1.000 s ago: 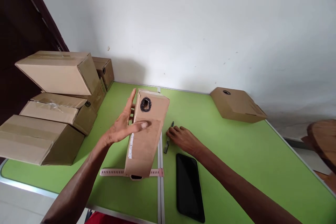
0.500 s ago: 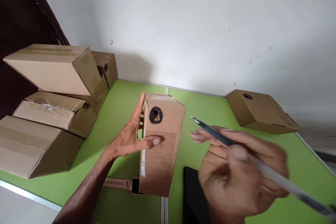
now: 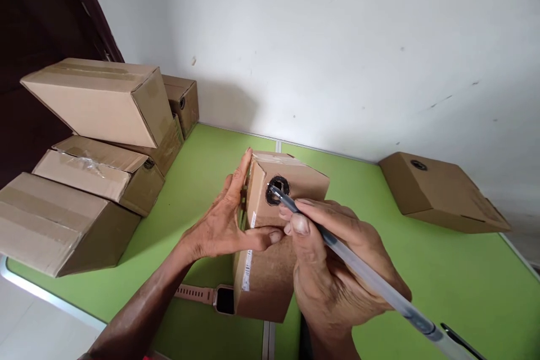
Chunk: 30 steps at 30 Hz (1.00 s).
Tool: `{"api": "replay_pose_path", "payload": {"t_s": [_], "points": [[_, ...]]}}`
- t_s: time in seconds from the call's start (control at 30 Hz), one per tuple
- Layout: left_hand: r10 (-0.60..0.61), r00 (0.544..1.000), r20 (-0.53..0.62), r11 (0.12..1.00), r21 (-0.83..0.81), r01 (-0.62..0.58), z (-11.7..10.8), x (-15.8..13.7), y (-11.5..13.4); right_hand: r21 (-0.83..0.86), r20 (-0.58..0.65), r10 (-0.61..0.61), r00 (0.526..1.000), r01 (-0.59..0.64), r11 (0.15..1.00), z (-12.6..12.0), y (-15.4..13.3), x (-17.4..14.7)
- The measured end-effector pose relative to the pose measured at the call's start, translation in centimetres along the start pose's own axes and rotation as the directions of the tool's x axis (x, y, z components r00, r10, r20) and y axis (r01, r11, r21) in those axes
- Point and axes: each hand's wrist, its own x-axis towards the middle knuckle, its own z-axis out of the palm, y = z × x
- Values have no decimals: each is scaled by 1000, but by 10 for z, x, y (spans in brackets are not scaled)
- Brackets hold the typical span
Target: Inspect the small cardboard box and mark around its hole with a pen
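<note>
My left hand [image 3: 234, 225] grips a small cardboard box [image 3: 270, 287] from its left side, thumb on the near face and fingers behind the far left edge. That face bears a hole with a scribbled black ring [image 3: 270, 197] round it. In my right hand [image 3: 341, 259] is a gel pen [image 3: 371, 278] with a clear barrel and dark grip, pinched between thumb and fingers. Its tip meets the left part of the ring. My right fingers hide part of the box's face. A smartwatch [image 3: 224, 299] with a pink strap lies by the box's lower left edge.
Several cardboard boxes [image 3: 86, 107] are stacked at the left on the green table [image 3: 202, 174]. Another box [image 3: 447, 191] with a black-ringed hole lies at the right by the white wall [image 3: 316, 39]. A slim dark object [image 3: 459, 338] shows at the lower right.
My right hand has moved left, bringing the pen tip from beside the box onto the black ring. The box has turned a little, and the whole view has shifted.
</note>
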Motion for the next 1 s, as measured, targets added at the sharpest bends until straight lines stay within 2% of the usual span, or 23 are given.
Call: {"api": "replay_pose_path", "payload": {"t_s": [0.17,0.33,0.57,0.77,1.0], "points": [[22,1000,-11,1000,8,-22,2,-1,2,-48,35,11,999,-9,999,-2,-2,-1],[-8,1000,-15,1000,-6,8,2,-1,-1,-51,48,44,998,-41,998,-3,-5,1],[60,998,0,998,10,-60,2,0,-3,-17,52,96,994,-96,995,-6,-7,2],[40,999,7,999,5,-40,2,1,-4,-69,61,97,993,-92,993,-11,-8,1],[24,1000,-6,999,38,-24,1,1,-1,-167,-1,153,988,-151,974,-18,-3,-7]]}}
